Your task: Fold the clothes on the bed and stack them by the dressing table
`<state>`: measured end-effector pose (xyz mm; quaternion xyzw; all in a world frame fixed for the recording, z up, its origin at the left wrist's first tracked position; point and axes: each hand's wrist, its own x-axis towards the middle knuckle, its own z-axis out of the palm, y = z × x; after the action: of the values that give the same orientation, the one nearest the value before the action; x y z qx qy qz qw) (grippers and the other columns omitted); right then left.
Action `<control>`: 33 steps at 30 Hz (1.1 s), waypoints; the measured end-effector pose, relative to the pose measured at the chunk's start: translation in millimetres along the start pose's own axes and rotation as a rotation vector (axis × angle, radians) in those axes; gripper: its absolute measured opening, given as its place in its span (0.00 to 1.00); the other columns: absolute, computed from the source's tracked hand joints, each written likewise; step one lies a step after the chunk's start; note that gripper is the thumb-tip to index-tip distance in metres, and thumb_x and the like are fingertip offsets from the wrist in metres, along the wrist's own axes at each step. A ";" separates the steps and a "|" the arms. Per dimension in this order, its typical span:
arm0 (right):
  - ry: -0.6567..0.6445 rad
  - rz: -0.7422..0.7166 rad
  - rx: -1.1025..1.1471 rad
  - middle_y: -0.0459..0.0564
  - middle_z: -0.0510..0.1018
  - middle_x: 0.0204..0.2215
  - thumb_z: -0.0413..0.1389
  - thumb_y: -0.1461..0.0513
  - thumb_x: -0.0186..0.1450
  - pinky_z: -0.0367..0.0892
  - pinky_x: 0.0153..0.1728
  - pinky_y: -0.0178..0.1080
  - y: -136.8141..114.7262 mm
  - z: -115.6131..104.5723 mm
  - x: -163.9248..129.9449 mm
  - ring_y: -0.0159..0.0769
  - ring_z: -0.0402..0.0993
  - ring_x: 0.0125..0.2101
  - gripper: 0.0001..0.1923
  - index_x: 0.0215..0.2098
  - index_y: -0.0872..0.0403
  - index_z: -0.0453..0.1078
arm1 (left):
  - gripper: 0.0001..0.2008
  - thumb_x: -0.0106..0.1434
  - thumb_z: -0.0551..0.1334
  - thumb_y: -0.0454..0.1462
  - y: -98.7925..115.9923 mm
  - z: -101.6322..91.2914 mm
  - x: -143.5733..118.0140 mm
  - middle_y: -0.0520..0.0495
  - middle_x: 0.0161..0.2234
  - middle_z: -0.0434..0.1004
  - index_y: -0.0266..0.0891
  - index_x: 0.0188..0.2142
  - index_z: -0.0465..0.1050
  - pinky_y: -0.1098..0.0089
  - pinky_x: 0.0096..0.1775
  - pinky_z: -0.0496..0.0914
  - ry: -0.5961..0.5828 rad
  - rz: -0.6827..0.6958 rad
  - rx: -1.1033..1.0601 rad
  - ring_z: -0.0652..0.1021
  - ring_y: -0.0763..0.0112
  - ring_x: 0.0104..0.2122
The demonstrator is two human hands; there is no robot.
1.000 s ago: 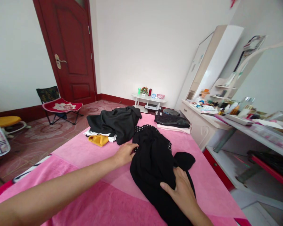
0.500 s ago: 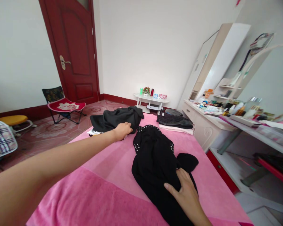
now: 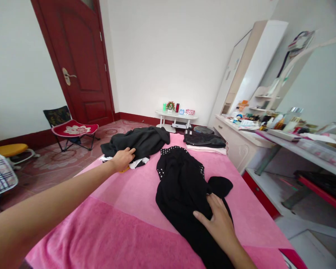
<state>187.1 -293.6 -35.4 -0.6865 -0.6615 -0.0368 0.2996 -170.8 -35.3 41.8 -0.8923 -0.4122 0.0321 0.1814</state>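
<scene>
A black garment [image 3: 182, 186] with white-dotted trim at its far end lies spread down the middle of the pink bed cover [image 3: 123, 209]. My right hand [image 3: 217, 216] rests on its right side, fingers stretched and the thumb apart. To the left, my left hand [image 3: 124, 158] is at the near edge of a heaped dark grey garment [image 3: 140, 140], its fingers slightly apart and nothing visible in them. White and black cloth [image 3: 140, 163] pokes out beneath that heap, beside my left fingertips. A rounded black flap [image 3: 220, 186] sticks out right of the dotted garment.
Folded black clothes [image 3: 204, 140] lie on a pale pink folded cloth [image 3: 207, 150] at the bed's far right. A cluttered dressing table [image 3: 240, 136] stands along the right. A folding chair [image 3: 75, 129] and a yellow stool [image 3: 8, 150] are on the floor at left.
My left hand has shifted left along the near edge of the grey heap, and the white and black cloth under it shows more. My right hand stays on the dotted garment. The view has turned slightly.
</scene>
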 end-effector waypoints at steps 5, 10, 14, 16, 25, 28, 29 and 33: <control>0.004 0.015 -0.001 0.58 0.69 0.51 0.57 0.45 0.57 0.61 0.53 0.53 -3.3 -2.0 -0.3 0.52 0.63 0.53 0.32 0.53 0.55 0.64 | 0.09 0.57 0.57 0.32 25.5 -14.8 8.9 0.35 0.42 0.69 0.32 0.32 0.77 0.61 0.42 0.65 -0.025 -0.001 0.012 0.69 0.55 0.43; 0.012 0.008 0.036 0.58 0.69 0.51 0.58 0.47 0.57 0.61 0.53 0.52 -5.4 -5.9 1.1 0.51 0.63 0.53 0.31 0.52 0.55 0.66 | 0.09 0.58 0.58 0.37 74.6 -12.6 -13.8 0.39 0.38 0.73 0.36 0.34 0.77 0.62 0.43 0.65 -0.007 0.046 -0.391 0.73 0.58 0.40; 0.026 0.015 0.086 0.57 0.69 0.51 0.59 0.48 0.57 0.62 0.52 0.51 -7.8 -8.5 2.1 0.49 0.64 0.53 0.28 0.50 0.54 0.68 | 0.12 0.60 0.57 0.39 116.5 -5.0 -26.4 0.46 0.37 0.75 0.41 0.39 0.77 0.69 0.41 0.67 0.034 0.052 -0.754 0.75 0.65 0.37; 0.043 0.039 0.108 0.56 0.70 0.51 0.59 0.48 0.57 0.59 0.54 0.54 -10.6 -8.7 1.7 0.50 0.64 0.53 0.27 0.50 0.53 0.69 | 0.13 0.62 0.55 0.41 135.4 -4.2 -23.8 0.47 0.34 0.77 0.40 0.40 0.76 0.70 0.38 0.68 0.042 0.012 -1.082 0.76 0.65 0.35; 0.498 0.546 0.761 0.53 0.79 0.38 0.59 0.52 0.56 0.65 0.51 0.52 -12.1 -62.5 30.4 0.47 0.74 0.42 0.19 0.40 0.56 0.74 | 0.34 0.46 0.71 0.39 177.2 -9.7 8.8 0.39 0.44 0.73 0.35 0.51 0.63 0.64 0.38 0.73 0.153 -0.320 -1.857 0.76 0.63 0.39; 0.942 0.782 1.042 0.52 0.79 0.39 0.60 0.55 0.54 0.71 0.45 0.45 17.4 -87.9 49.0 0.43 0.75 0.43 0.19 0.41 0.56 0.72 | 0.32 0.45 0.70 0.35 168.4 -6.1 10.7 0.38 0.45 0.73 0.33 0.50 0.66 0.61 0.44 0.70 0.290 -0.372 -1.745 0.75 0.62 0.42; 1.007 0.834 1.085 0.52 0.78 0.40 0.60 0.56 0.52 0.72 0.43 0.44 30.0 -91.2 51.5 0.43 0.75 0.43 0.19 0.40 0.56 0.71 | 0.30 0.46 0.69 0.36 165.5 -5.9 9.6 0.39 0.46 0.72 0.34 0.49 0.67 0.61 0.45 0.70 0.344 -0.387 -1.693 0.74 0.62 0.42; 0.788 0.948 0.977 0.55 0.78 0.35 0.64 0.54 0.46 0.74 0.39 0.47 71.4 -82.1 40.6 0.49 0.76 0.39 0.23 0.37 0.58 0.71 | 0.24 0.55 0.64 0.43 164.9 -13.7 -1.4 0.43 0.42 0.74 0.36 0.50 0.68 0.66 0.40 0.70 0.285 -0.262 -1.608 0.75 0.67 0.36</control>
<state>286.9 -291.5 24.0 -0.6224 -0.0846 0.1493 0.7637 -49.5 -138.4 -3.3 -0.6900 -0.3829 -0.4076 -0.4595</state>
